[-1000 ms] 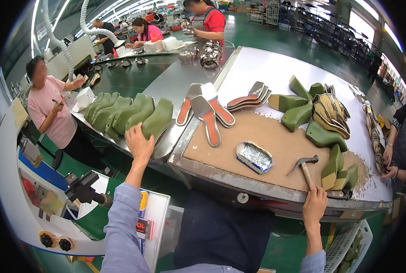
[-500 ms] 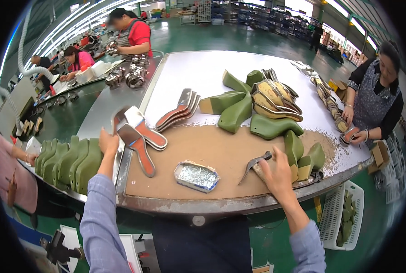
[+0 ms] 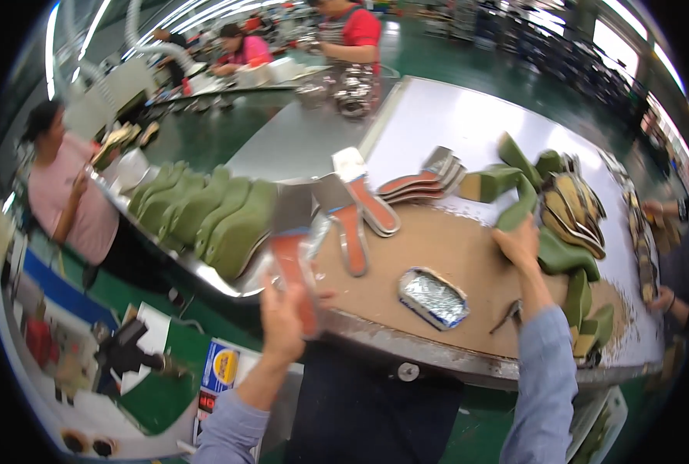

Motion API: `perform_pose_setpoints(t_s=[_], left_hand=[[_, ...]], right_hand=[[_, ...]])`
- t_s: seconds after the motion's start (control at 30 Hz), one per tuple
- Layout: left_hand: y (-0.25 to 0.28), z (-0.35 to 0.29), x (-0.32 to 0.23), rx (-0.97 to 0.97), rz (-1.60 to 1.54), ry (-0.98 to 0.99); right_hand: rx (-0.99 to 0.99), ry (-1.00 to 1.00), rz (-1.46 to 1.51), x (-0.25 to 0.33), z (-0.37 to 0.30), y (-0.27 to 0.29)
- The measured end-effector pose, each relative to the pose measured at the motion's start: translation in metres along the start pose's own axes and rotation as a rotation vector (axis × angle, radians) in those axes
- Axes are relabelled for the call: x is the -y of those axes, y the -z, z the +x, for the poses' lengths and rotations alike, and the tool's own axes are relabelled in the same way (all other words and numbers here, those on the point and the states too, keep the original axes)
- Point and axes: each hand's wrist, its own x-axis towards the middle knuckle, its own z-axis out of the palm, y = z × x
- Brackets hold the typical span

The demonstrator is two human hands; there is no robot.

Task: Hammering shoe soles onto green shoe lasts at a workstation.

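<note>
Held a gray-and-orange insole [image 3: 290, 243] in the left hand [image 3: 281, 319], closed partway around the orange part with fingertips showing past the far edge and the gray end pointing up (blurred, so hard to read finely). Had it in front of the near left corner of the worktable, just beside two overlapping insoles [image 3: 352, 241]; could not tell whether touching the table. Reached over the brown board [image 3: 479, 271] with the right hand [image 3: 519, 244], with fingers partly curled onto a green shoe last [image 3: 521, 203]; could not tell how firmly gripped. Saw a hammer [image 3: 506, 315] on the board, mostly hidden by the right forearm, and a small tray [image 3: 416, 308] of glinting silver bits between the arms. Saw also a fanned stack of insoles [image 3: 421, 186] farther back, a cream-colored pile [image 3: 567, 209] to the right, a row of green lasts [image 3: 234, 232] on the left, and a person in pink [image 3: 74, 193] beyond.
</note>
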Motion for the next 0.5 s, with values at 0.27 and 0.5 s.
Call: perform_pose_setpoints(t_s=[0.27, 0.5], left_hand=[[-0.058, -0.044, 0.031, 0.059, -0.363, 0.397], [-0.08, -0.051, 0.011, 0.333, -0.676, 0.534]], right_hand=[[0.478, -0.067, 1.799, 0.016, -0.208, 0.056], [0.67, 0.342, 1.22, 0.048, -0.29, 0.052]])
